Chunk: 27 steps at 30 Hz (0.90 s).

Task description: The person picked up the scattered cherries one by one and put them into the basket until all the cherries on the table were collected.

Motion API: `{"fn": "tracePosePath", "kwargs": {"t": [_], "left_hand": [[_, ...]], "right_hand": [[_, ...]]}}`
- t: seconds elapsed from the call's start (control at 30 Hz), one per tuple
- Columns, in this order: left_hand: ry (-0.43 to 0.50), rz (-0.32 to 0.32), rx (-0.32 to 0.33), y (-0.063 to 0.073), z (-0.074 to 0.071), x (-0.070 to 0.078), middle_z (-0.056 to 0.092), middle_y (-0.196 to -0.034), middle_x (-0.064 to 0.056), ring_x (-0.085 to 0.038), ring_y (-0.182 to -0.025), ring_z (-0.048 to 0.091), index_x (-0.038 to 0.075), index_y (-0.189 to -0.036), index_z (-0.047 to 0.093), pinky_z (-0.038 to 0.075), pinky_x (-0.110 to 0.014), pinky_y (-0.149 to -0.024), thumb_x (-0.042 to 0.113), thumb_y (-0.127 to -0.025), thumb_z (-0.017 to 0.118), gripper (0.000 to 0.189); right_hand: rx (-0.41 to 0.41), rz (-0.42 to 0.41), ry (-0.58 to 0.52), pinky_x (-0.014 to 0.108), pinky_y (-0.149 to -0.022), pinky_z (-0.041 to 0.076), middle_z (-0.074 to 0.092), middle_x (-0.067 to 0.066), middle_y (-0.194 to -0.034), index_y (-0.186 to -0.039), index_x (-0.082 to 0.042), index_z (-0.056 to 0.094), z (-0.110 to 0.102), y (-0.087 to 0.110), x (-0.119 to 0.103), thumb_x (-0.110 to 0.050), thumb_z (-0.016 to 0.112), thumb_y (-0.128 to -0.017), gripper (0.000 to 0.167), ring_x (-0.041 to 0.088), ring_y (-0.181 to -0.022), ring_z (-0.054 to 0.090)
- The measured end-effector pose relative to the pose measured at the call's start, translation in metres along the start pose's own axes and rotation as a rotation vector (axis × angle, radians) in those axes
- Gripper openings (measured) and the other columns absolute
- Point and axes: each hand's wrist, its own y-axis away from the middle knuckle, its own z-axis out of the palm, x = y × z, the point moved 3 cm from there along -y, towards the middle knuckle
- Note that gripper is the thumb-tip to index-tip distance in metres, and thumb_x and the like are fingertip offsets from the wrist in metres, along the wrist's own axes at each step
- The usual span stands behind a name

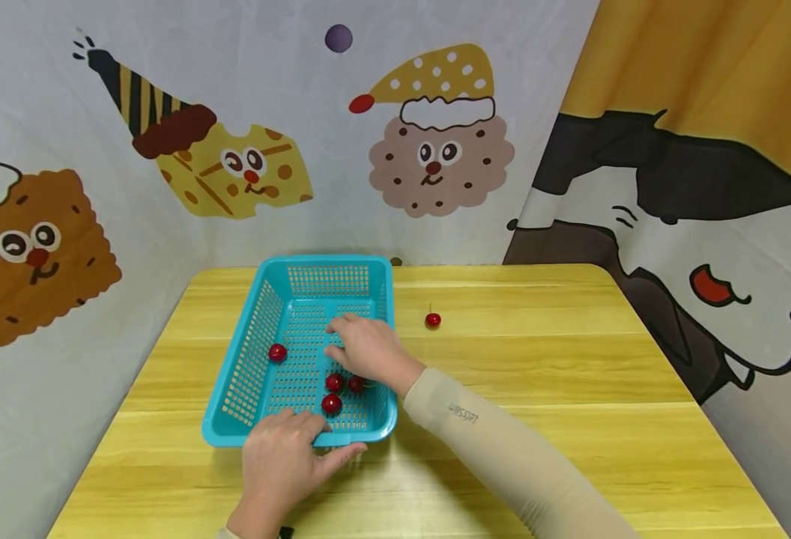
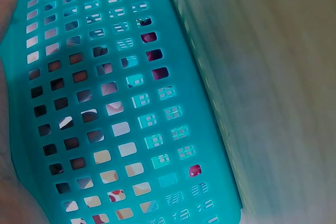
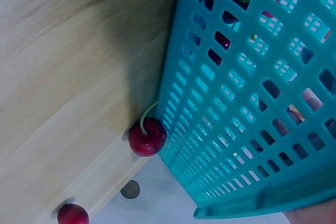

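A blue-green perforated plastic basket [image 1: 232, 352] stands on the table. My left hand [image 1: 284, 457] grips its near rim, fingers over the inner side and thumb outside along the edge. The left wrist view shows the basket wall [image 2: 173, 108] up close. My right hand [image 1: 371, 348] reaches over the right rim into the basket, fingers and thumb apart with nothing visible between them. Below it lie several red cherries [image 1: 331, 405], and another cherry [image 1: 277, 352] sits near the left wall. In the right wrist view, a stemmed cherry [image 3: 148, 136] lies outside the basket.
A single cherry [image 1: 432, 320] lies on the wooden table [image 1: 537, 359], right of the basket. A second red fruit [image 3: 72, 214] shows at the bottom of the right wrist view. Behind the table hangs a cloth [image 1: 341, 150] with cartoon prints.
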Motion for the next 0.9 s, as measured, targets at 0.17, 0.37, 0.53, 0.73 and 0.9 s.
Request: {"fn": "tracePosePath", "kwargs": {"t": [0.17, 0.37, 0.53, 0.73, 0.9], "left_hand": [[0.0, 0.002, 0.002, 0.0, -0.001, 0.0, 0.06, -0.055, 0.007, -0.013, -0.048, 0.047, 0.02, -0.064, 0.064, 0.036, -0.026, -0.046, 0.091, -0.085, 0.055, 0.074], [-0.002, 0.008, 0.017, -0.001, -0.001, -0.001, 0.059, -0.054, 0.007, -0.013, -0.047, 0.047, 0.02, -0.063, 0.062, 0.037, -0.027, -0.046, 0.091, -0.084, 0.056, 0.074], [0.003, 0.012, 0.033, -0.002, -0.002, 0.0, 0.059, -0.054, 0.007, -0.014, -0.047, 0.047, 0.02, -0.063, 0.063, 0.038, -0.028, -0.047, 0.091, -0.086, 0.054, 0.075], [0.006, 0.001, 0.03, -0.003, -0.001, 0.001, 0.058, -0.054, 0.008, -0.014, -0.048, 0.047, 0.021, -0.062, 0.062, 0.038, -0.029, -0.048, 0.093, -0.088, 0.048, 0.078], [0.01, -0.012, 0.038, -0.002, -0.001, -0.001, 0.058, -0.054, 0.009, -0.014, -0.048, 0.047, 0.021, -0.061, 0.06, 0.037, -0.029, -0.047, 0.093, -0.088, 0.047, 0.078]], "right_hand": [[-0.005, -0.003, -0.022, 0.038, -0.091, 0.063, 0.07, -0.001, -0.142, -0.139, -0.023, 0.067, -0.001, 0.0, 0.0, -0.047, 0.065, -0.106, 0.041, 0.019, -0.121, 0.073], [0.037, -0.035, -0.212, 0.031, -0.093, 0.061, 0.072, -0.001, -0.139, -0.136, -0.019, 0.07, -0.009, 0.001, 0.004, -0.042, 0.063, -0.108, 0.037, 0.015, -0.114, 0.073], [0.11, -0.065, -0.375, 0.025, -0.079, 0.057, 0.074, 0.002, -0.13, -0.132, -0.014, 0.072, -0.019, 0.004, 0.015, -0.034, 0.065, -0.108, 0.032, 0.011, -0.091, 0.068], [0.228, 0.057, -0.414, 0.031, -0.075, 0.056, 0.073, 0.005, -0.123, -0.13, -0.012, 0.071, -0.034, 0.009, 0.052, -0.03, 0.064, -0.108, 0.029, 0.015, -0.09, 0.066], [0.228, 0.3, -0.203, 0.048, -0.1, 0.056, 0.069, 0.01, -0.138, -0.138, -0.013, 0.068, -0.04, 0.014, 0.096, -0.033, 0.064, -0.108, 0.037, 0.032, -0.118, 0.066]]}}
